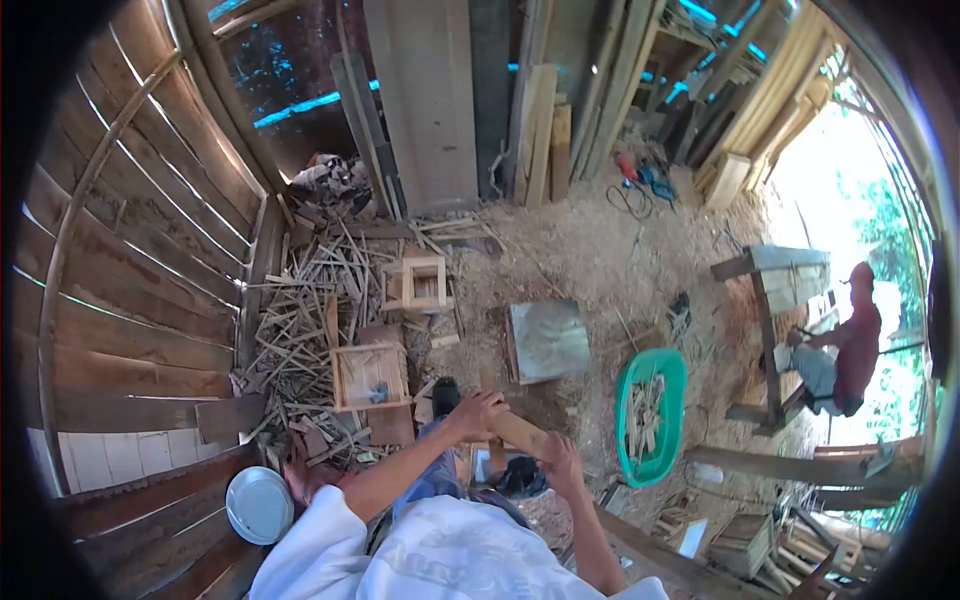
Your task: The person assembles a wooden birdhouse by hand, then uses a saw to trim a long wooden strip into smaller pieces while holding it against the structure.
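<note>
A short, light-brown wooden block is held out in front of my body, slanting down to the right. My left hand is closed around its upper left end. At the lower right end, my right hand grips the same block, fingers wrapped on its edge. Below the block, a dark object is partly covered by my hands and clothes.
A wooden frame box and a small wooden frame lie by scrap sticks on the left. A metal-topped block stands ahead. Right of it sit a green tub of offcuts and a person on a bench.
</note>
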{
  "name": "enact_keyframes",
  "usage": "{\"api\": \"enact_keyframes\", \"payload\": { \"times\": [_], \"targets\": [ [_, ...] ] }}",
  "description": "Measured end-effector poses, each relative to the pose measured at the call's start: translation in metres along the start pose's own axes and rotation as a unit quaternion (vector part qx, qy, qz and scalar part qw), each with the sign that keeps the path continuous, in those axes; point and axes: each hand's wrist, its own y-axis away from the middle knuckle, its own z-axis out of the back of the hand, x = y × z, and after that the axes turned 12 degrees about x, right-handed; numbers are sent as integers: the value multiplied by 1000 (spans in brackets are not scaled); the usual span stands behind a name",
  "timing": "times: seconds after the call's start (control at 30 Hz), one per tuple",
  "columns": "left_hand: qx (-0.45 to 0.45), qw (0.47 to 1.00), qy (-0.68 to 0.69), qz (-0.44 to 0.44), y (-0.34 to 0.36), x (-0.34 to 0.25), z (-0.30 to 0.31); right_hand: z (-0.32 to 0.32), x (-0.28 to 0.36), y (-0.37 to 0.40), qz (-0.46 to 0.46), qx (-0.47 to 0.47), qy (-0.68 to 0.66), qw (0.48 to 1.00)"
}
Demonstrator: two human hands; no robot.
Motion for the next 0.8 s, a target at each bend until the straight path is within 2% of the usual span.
{"api": "enact_keyframes", "payload": {
  "times": [0.1,0.23,0.33,0.4,0.53,0.6,0.63,0.7,0.73,0.77,0.8],
  "targets": [
    [-41,998,11,37,-10,25,64,62,34,-64,75,38,41,996],
    [-103,987,36,117,0,66,120,104,78,-161,144,54,79,985],
    [-148,972,26,180,17,87,146,115,110,-214,217,63,120,967],
    [-235,953,22,193,32,95,157,122,139,-241,242,79,98,962],
    [-272,922,22,276,53,92,170,109,154,-293,320,83,94,939],
    [-367,860,-51,350,57,84,183,111,170,-313,325,107,85,936],
    [-378,847,-47,372,55,84,181,110,178,-323,321,122,78,936],
    [-503,721,-21,476,45,89,176,106,192,-355,350,153,92,919],
    [-520,689,-14,505,34,103,172,104,200,-375,363,167,99,911],
    [-552,632,48,542,21,118,164,97,207,-394,321,222,92,916],
    [-585,564,109,573,6,125,161,96,210,-411,348,259,117,893]
  ]
}}
